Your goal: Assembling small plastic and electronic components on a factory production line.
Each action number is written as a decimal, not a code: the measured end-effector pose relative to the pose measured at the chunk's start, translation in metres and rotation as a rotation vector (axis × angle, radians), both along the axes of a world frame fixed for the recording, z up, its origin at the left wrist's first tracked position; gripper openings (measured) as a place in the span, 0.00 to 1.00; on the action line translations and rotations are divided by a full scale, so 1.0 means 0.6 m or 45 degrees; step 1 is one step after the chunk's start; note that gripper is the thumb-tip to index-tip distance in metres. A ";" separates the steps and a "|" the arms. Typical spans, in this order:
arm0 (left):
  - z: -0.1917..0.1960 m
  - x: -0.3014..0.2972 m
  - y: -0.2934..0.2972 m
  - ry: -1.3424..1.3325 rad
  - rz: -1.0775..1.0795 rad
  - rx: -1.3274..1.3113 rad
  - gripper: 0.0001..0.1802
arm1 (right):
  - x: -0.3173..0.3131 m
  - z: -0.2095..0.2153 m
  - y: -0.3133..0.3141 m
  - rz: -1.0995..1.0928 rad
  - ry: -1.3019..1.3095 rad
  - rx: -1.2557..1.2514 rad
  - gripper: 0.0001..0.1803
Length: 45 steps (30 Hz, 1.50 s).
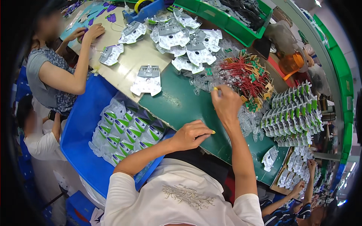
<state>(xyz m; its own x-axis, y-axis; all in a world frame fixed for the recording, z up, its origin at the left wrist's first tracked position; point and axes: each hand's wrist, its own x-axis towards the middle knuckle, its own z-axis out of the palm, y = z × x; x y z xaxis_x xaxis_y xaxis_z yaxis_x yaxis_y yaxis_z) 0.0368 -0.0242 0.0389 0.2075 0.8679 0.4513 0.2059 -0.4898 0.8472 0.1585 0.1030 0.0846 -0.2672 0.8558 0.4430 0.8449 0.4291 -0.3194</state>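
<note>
Two bare hands work over a smooth dark green mat (181,103): the left hand (192,134) rests curled on it near the body, fingers pinched on a tiny yellow piece (213,132), while the right hand (226,102) reaches farther, fingertips closed on another small yellow bit (216,89) beside clear plastic shells (205,83). Right of it lies a tangle of red wires (245,75), with grey blister cards (147,80) far left and a blue bin (81,124) of glossy green-tipped packs (126,133) near left.

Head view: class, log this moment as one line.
left hand: resting on green mat | right hand: reaching at clear plastic pieces | red wires beside
</note>
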 end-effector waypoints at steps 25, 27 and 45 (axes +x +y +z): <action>0.077 0.006 0.009 -0.545 -0.006 -0.495 0.09 | 0.166 0.075 -0.185 0.431 0.363 -0.190 0.13; 0.074 0.015 0.009 -0.582 -0.006 -0.430 0.09 | 0.158 0.074 -0.186 0.403 0.469 -0.288 0.13; 0.051 0.013 -0.021 -0.601 -0.010 -0.667 0.15 | 0.124 0.050 -0.185 0.413 0.787 -0.715 0.10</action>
<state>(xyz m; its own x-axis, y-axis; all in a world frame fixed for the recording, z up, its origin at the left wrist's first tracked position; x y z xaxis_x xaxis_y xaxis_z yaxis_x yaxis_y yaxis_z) 0.0444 -0.0366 0.0693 0.0995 0.9949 0.0174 -0.2438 0.0074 0.9698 0.2330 -0.0080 0.1144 -0.3861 0.9137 0.1267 0.3168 0.2603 -0.9121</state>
